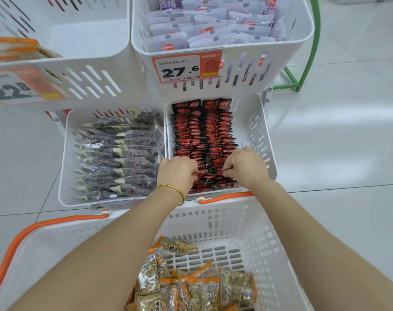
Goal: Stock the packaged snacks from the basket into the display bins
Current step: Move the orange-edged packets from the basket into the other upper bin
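Now I am tucking red snack packs (202,135) into the white bin (258,135) at mid frame.
My left hand (176,173) and right hand (245,168) are both pinching their top edges; I am guessing they are light, floppy and slippery, so that flat edge is best for holding.

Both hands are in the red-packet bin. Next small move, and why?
Probably seat the pinched red-and-black packets upright into the front row and let go. The left hand and right hand both pinch them at the near end of the lower right bin; orange-trimmed packets wait in the basket.
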Demonstrator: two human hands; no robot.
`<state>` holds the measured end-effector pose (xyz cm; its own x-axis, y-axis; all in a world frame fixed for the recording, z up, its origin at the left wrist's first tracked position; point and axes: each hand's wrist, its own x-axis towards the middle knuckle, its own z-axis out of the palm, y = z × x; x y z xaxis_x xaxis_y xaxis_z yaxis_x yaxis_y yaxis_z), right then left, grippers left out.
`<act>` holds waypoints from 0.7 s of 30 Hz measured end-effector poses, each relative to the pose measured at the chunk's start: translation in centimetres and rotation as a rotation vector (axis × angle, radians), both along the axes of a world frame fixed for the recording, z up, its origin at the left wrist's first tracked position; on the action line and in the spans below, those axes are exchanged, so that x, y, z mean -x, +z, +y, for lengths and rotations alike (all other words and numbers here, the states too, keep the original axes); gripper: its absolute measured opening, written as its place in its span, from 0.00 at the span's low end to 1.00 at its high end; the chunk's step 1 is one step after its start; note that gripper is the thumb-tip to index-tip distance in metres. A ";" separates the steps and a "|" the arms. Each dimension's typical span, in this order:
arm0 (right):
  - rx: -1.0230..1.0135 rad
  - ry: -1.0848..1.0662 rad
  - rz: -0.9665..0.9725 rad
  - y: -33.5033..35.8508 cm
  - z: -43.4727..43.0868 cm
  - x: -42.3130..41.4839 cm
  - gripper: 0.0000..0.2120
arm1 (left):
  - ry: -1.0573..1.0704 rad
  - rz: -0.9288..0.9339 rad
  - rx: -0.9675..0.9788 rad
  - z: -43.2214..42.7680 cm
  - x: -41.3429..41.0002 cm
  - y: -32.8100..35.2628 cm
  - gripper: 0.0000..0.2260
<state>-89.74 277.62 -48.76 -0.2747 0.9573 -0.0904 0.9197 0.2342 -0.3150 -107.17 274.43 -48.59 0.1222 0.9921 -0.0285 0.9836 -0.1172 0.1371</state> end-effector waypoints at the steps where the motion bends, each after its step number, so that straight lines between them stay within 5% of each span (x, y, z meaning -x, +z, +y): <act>1: 0.017 0.014 -0.018 0.0 0.2 0.2 0.04 | 0.008 0.025 0.012 0.3 -0.1 -0.1 0.05; 9: 0.010 0.098 -0.068 0.0 0.5 -1.0 0.04 | -0.289 0.209 0.016 0.6 -0.1 0.3 0.06; 21: -0.007 0.162 -0.047 -0.9 1.6 -0.7 0.03 | -0.270 0.409 0.042 2.0 1.2 -1.2 0.07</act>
